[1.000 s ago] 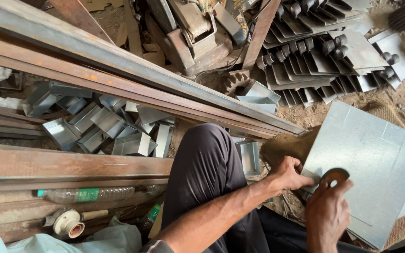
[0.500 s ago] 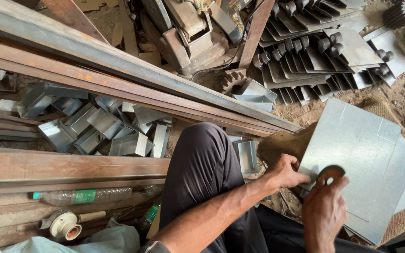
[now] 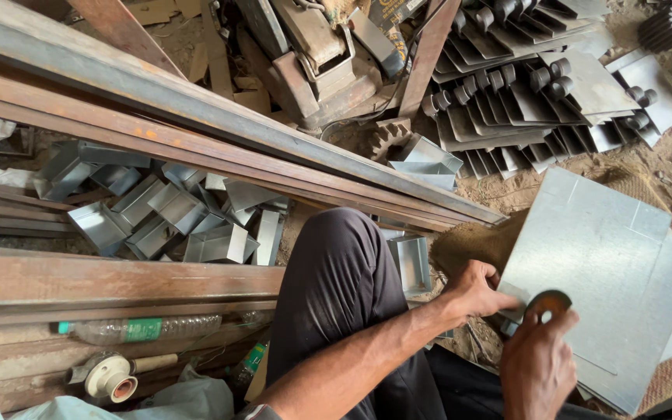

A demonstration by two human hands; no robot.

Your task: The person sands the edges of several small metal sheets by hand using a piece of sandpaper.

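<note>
A flat galvanized metal sheet (image 3: 600, 264) lies on the ground at the right, on top of other sheets. My left hand (image 3: 476, 289) grips its near-left edge with the fingers on the metal. Just below it, my right hand (image 3: 537, 364) is closed around a dark tool with a round ring handle (image 3: 547, 302) held against the sheet's edge; the tool's working end is hidden by the hand. My knee in dark trousers (image 3: 344, 264) is raised beside my left forearm.
Long rusty steel beams (image 3: 196, 148) run across the left. Several folded sheet-metal trays (image 3: 173, 218) are piled between them, and one small tray (image 3: 412, 264) lies by my knee. Stacked hinged plates (image 3: 523, 93), a gear (image 3: 386, 138), a plastic bottle (image 3: 141, 330).
The view has drifted slightly. Both hands stay at the sheet's edge, with the right hand and its tool shifting only a little.
</note>
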